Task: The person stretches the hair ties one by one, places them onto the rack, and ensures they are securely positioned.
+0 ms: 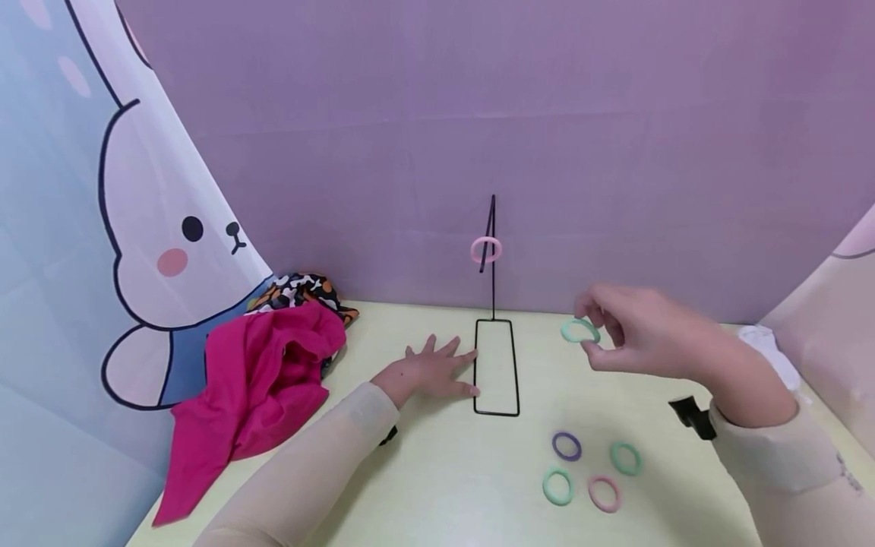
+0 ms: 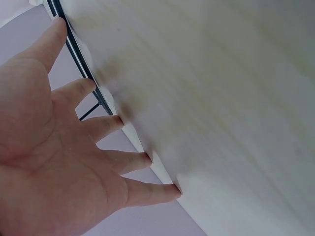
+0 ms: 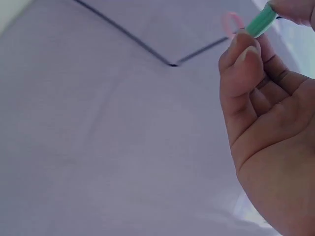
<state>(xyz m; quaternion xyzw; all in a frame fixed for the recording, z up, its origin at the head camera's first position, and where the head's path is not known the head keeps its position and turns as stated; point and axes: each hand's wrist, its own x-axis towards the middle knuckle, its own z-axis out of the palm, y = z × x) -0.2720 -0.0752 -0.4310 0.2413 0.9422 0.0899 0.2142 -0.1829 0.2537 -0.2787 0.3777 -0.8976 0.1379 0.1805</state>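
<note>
My right hand (image 1: 642, 330) is raised over the table, thumb and fingers pinching a mint-green ring (image 3: 262, 20). To its left rises a black wire stand (image 1: 494, 296) with a slanting arm at the top. A pink ring (image 1: 473, 250) hangs on that arm. Flat on the table, my left hand (image 1: 434, 372) has its fingers spread, thumb and fingertips at the left side of the stand's rectangular base (image 1: 497, 414). In front of the right hand lie a purple ring (image 1: 555, 446), a mint ring (image 1: 544, 487), a green ring (image 1: 613, 459) and another pink ring (image 1: 591, 493).
A bright pink cloth (image 1: 273, 380) is heaped on the left of the pale table (image 1: 437, 486), with a patterned cloth (image 1: 317, 290) behind it. Some white cloth (image 1: 772, 351) lies at the right edge. A purple fabric backdrop (image 1: 383, 190) closes off the back.
</note>
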